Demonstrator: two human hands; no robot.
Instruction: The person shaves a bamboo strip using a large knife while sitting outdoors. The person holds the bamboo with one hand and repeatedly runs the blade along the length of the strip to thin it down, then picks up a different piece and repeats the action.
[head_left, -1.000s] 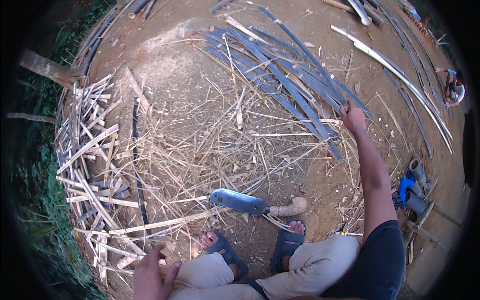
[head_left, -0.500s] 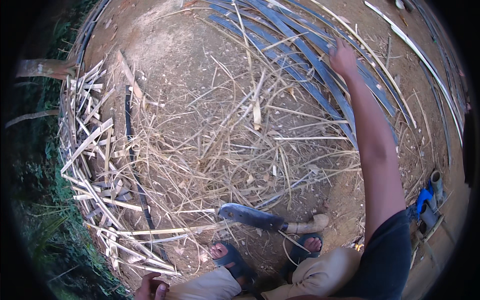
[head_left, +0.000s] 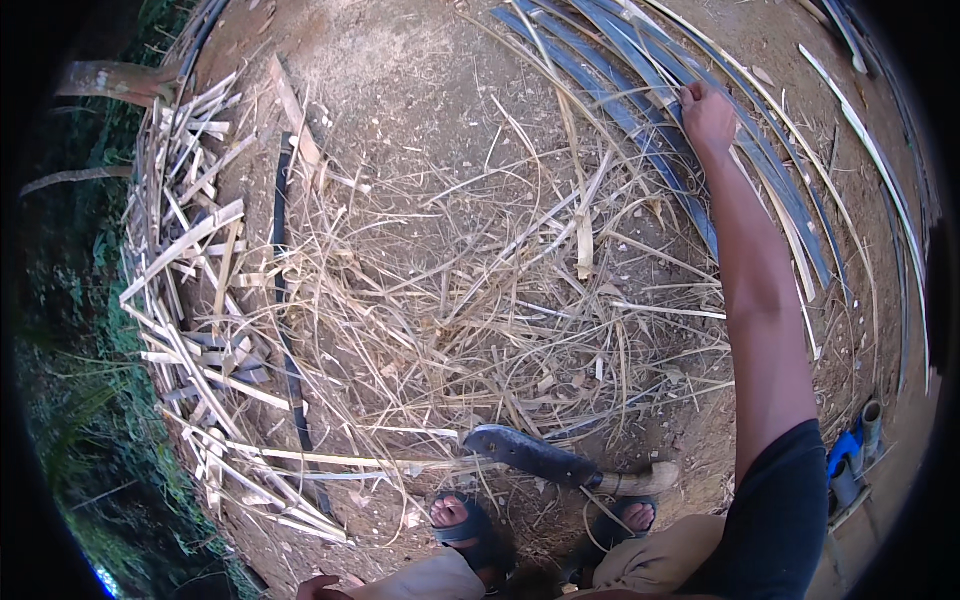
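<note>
My right arm reaches out to the far right, over a fan of long grey-blue bamboo strips [head_left: 630, 110]. There my right hand [head_left: 708, 118] has its fingers closed on a bamboo strip, whose pale side shows beyond and behind the hand. At the lower edge my left hand [head_left: 322, 588] is mostly cut off; the little that shows is a finger stretched out, with nothing seen in it. A machete [head_left: 535, 455] with a dark blade and a pale wooden handle lies on the ground in front of my sandalled feet [head_left: 462, 525].
Thin bamboo shavings [head_left: 500, 300] litter the ground in the middle. A heap of split pieces [head_left: 190, 280] lies on the left, beside a dark strip [head_left: 280, 230] and green plants [head_left: 80, 400]. At right are a long pale strip [head_left: 890, 180], bamboo tubes and a blue cloth [head_left: 845, 450].
My right hand has gone from outstretched fingers to a closed grip on a bamboo strip, whose pale side now shows. My left hand has sunk lower, and the view has shifted slightly.
</note>
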